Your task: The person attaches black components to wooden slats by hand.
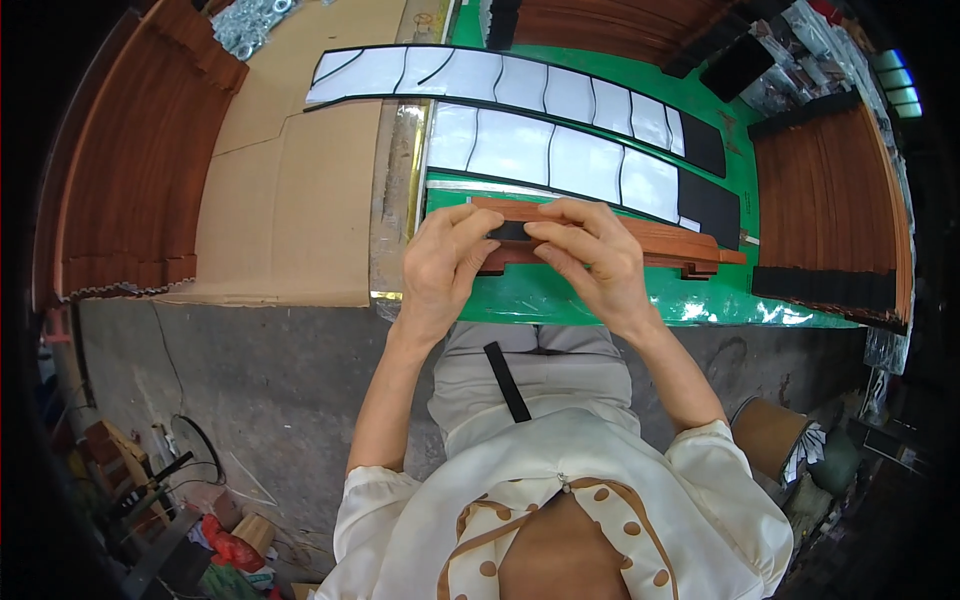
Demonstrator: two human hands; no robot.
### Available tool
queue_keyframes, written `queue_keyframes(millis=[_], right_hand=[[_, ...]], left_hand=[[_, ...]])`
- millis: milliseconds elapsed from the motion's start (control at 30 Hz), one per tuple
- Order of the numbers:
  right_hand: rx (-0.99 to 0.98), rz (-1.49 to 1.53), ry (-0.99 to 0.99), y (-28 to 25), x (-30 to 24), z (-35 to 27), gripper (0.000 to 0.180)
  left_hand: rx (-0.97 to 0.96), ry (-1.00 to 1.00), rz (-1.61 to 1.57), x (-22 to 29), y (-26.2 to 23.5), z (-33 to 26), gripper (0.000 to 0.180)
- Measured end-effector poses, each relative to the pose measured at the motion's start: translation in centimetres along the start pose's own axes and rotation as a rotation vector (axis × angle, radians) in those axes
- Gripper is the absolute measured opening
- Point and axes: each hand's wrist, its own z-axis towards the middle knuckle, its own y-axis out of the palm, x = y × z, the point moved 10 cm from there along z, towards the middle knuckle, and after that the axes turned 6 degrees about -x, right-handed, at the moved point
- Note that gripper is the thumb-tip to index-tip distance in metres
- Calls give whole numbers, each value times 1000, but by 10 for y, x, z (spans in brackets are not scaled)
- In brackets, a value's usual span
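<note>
Between the fingertips of both hands is a small black strip (512,231), pressed against a reddish-brown wooden piece (655,240) lying along the table's near edge. My left hand (440,262) pinches the strip's left end, thumb and forefinger together. At the other end, my right hand (595,258) pinches it in the same way. Just beyond the wood lie two long rows of white backing sheet, a far one (570,95) and a near one (590,160), edged and crossed by black strips. A loose black strip (507,382) rests on my clothes.
A green covering (520,300) lies under the work, with cardboard (290,210) to its left. Stacked brown wooden pieces stand left (130,170), right (825,190) and at the back (600,25). A clear bag of metal parts (248,25) sits far left; a round bin (768,435) stands on the floor.
</note>
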Motion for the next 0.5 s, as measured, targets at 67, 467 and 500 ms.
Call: queue_keyframes(millis=[67,467,500], right_hand=[[6,-42,-33,3,-2,-1,27],[52,-150,-250,-18,-22,-6,39],[69,-107,-212,-33,-14,-10,39]], left_hand=[[-14,49,47,3,3,-2,26],[-109,72,244,14,10,-8,34],[-140,47,276,14,10,-8,33]])
